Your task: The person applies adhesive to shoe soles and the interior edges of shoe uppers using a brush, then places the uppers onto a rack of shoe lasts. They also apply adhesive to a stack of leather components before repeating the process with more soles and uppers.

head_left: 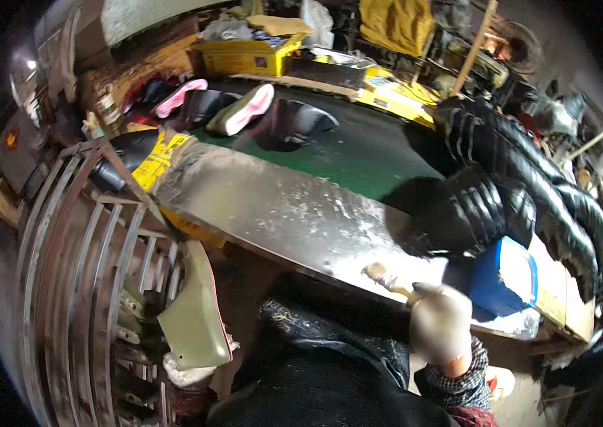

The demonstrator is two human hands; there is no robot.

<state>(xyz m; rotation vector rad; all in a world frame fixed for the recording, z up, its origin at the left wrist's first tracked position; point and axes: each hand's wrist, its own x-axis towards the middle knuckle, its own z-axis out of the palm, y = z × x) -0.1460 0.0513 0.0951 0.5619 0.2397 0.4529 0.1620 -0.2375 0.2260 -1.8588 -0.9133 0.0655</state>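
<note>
My left hand (189,373), in a white glove, grips the lower end of an olive-green boot piece (193,313) with a pinkish edge. It is beside a metal rack at the left. My right hand (442,324) is at the near edge of the bench, pale and partly blurred. Its fingers are closed round the handle of a brush (381,275), whose tan bristles point left over the benchtop. Right of that hand stands a blue container (504,277) with something white inside.
The metal-barred rack (77,285) has olive pieces behind its bars. Across the grey-topped bench (273,196) lie an olive-and-pink boot piece (242,110) and black pieces (301,124). Black glossy pieces (529,171) are heaped at the right. A yellow bin (248,58) stands behind.
</note>
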